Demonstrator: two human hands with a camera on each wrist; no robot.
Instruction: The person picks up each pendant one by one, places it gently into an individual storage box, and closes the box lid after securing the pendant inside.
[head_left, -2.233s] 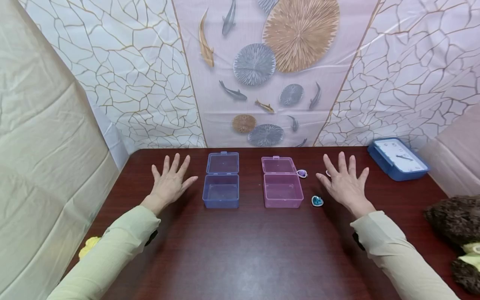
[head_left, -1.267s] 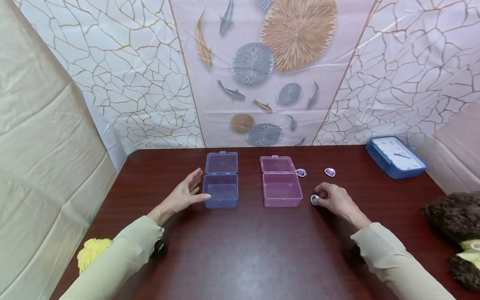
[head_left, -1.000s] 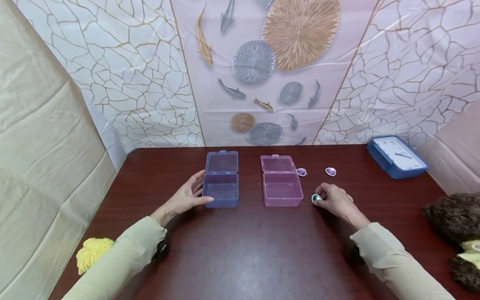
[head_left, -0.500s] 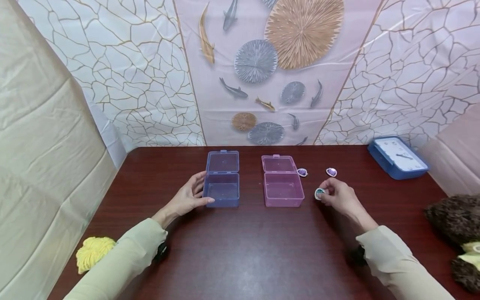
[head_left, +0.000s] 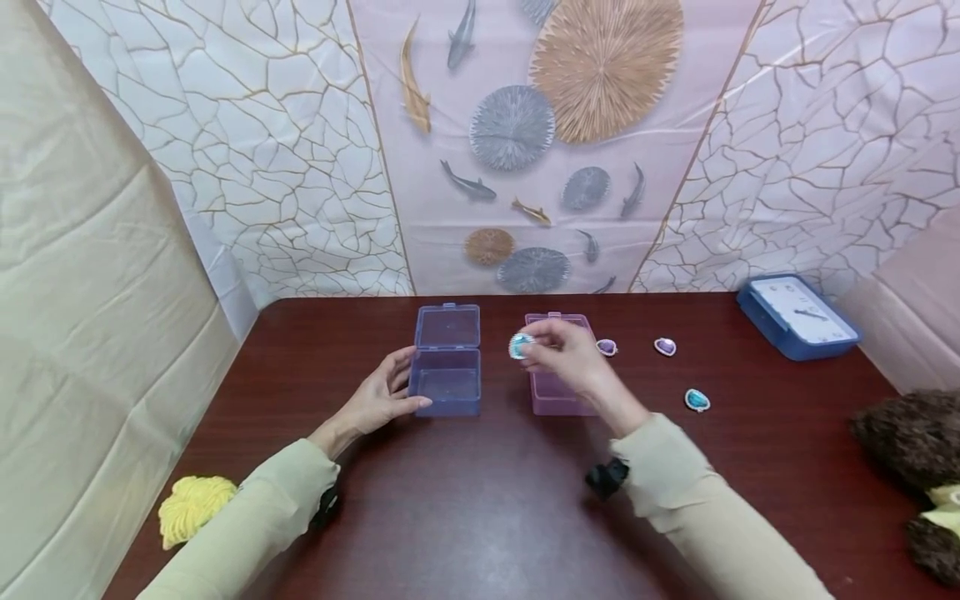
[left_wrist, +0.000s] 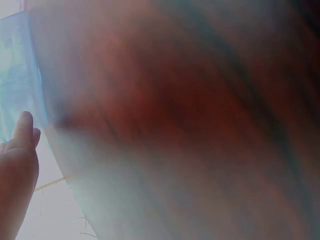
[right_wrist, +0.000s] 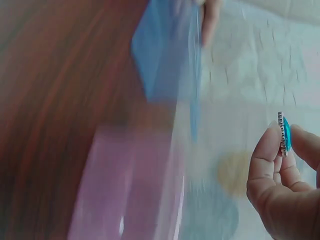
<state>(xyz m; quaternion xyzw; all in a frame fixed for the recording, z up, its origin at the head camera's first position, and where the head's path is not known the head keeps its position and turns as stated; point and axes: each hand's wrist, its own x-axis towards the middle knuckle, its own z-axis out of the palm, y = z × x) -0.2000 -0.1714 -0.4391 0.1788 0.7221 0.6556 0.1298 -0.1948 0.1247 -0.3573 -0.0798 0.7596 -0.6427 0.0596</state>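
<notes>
Right hand [head_left: 570, 358]: thumb and fingertips pinch a teal gem ornament [right_wrist: 286, 134] with a beaded, silvery edge, turned edge-on between them. From where I stand, the piece is lifted clear of the worktop [head_left: 487, 500], near the gap between the two boxes and closer to the pink one. The hand and forearm pass over the pink plastic box [head_left: 558, 406] and hide much of it; its lid is folded back.

Left hand [head_left: 378, 393]: holds the blue plastic box [head_left: 450, 385] by its left side, thumb at the front left corner, fingers along the side wall. The box sits upright, its hinged lid laid back to the rear. I cannot tell how firm the grip is.

On the worktop to the right of the pink box I note two purple gem ornaments, the nearer [head_left: 607, 347] just beside its lid, the other [head_left: 665, 346] further right, and a second teal gem [head_left: 697, 400] in front of that. A blue case with a clock face [head_left: 798, 317] occupies the rear right corner. Yellow yarn [head_left: 195, 510] lies by the left sleeve [head_left: 251, 517]; a brown furry item [head_left: 907, 437] is at the right edge.
</notes>
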